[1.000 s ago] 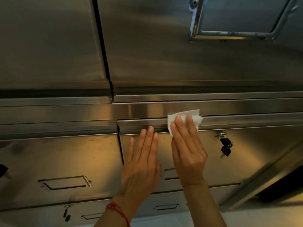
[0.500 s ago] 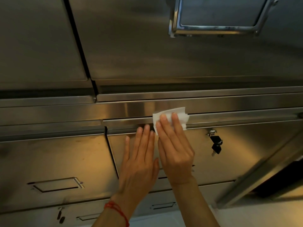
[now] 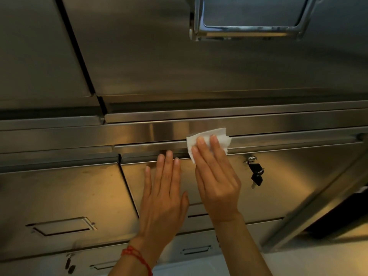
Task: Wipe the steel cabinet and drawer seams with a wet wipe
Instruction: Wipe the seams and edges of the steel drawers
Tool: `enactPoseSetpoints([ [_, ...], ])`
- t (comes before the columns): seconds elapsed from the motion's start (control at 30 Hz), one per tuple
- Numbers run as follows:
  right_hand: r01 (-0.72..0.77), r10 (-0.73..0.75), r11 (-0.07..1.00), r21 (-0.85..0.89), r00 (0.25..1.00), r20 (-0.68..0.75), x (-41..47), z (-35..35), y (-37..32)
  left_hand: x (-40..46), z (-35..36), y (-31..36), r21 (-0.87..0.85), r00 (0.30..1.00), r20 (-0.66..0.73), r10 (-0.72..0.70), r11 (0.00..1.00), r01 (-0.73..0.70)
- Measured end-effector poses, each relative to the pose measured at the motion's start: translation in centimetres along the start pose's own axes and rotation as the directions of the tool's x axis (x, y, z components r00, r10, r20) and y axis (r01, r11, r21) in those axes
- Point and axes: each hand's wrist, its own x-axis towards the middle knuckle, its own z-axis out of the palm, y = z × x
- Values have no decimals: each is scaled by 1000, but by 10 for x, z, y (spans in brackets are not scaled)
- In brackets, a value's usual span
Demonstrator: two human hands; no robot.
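Note:
A steel cabinet (image 3: 139, 62) fills the view, with drawers below it. My right hand (image 3: 216, 176) lies flat, fingers straight, and presses a white wet wipe (image 3: 205, 135) onto the horizontal seam along the top edge of the middle drawer (image 3: 288, 176). The wipe sticks out above and beside my fingertips. Just to the left, my left hand (image 3: 163, 198) rests flat on the same drawer front, its fingers straight and pointing up toward the seam. A red cord circles my left wrist.
Black keys (image 3: 256, 174) hang from a lock right of my right hand. A recessed handle (image 3: 61, 226) sits in the left drawer. A large chrome handle (image 3: 249, 30) is on the upper door. Lower drawers and a pale floor (image 3: 318, 261) lie below.
The view has shifted sideways across the cabinet. The wipe under my right hand has stayed on the drawer's top seam, close to my left hand, which remains flat on the drawer front.

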Motion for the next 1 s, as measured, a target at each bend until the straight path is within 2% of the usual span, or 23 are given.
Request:
enactPoseSetpoints([
  [0.23, -104, 103, 994, -18, 994, -29, -4, -4, 5, 0, 4, 0, 38, 1000, 15, -5, 999, 5],
  [0.43, -49, 48, 998, 27, 999, 17, -1, -3, 2, 0, 4, 1, 17, 1000, 14, -19, 1000, 19],
  [0.77, -118, 118, 993, -15, 993, -12, -3, -3, -4, 0, 1, 1, -28, 1000, 6, -9, 1000, 9],
  [1.0, -46, 46, 999, -7, 999, 23, -3, -5, 7, 3, 3, 14, -66, 998, -6, -56, 996, 56],
])
